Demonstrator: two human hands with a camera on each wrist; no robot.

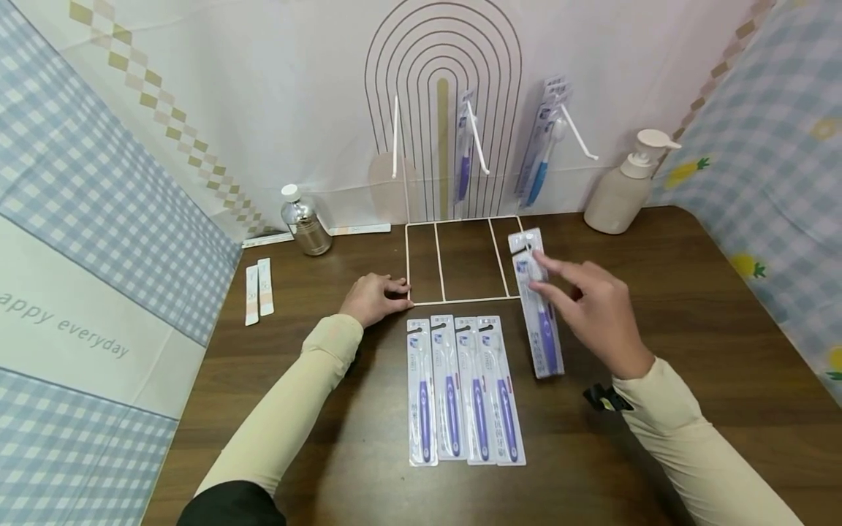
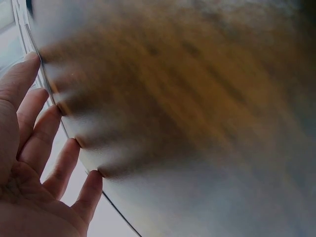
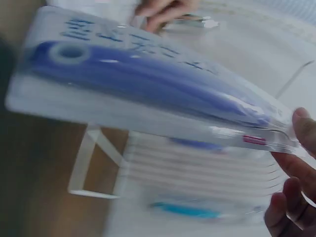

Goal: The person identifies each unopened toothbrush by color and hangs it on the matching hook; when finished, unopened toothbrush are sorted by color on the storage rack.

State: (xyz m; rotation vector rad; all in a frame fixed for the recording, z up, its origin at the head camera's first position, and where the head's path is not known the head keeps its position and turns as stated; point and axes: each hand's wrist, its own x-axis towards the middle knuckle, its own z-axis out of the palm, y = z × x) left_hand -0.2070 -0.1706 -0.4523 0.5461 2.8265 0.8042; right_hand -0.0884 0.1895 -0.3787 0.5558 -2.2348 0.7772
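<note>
My right hand [image 1: 539, 272] pinches the upper part of a packaged purple toothbrush [image 1: 543, 329] and holds it tilted just above the brown table, right of the white wire rack's base [image 1: 460, 299]. In the right wrist view the pack [image 3: 148, 84] fills the frame, with my fingertips [image 3: 296, 168] at its right end. My left hand [image 1: 393, 291] rests on the table at the base's front-left corner, its fingers [image 2: 44, 133] lying straight along the wire. Several more purple toothbrush packs [image 1: 463, 391] lie side by side in front of the base.
The rack's hooks carry a purple toothbrush pack [image 1: 465, 146] and blue ones [image 1: 544, 139]. A pump bottle [image 1: 625, 186] stands back right and a silver bottle [image 1: 304, 223] back left. Two sachets [image 1: 258, 291] lie at the left. Checked cloth walls close both sides.
</note>
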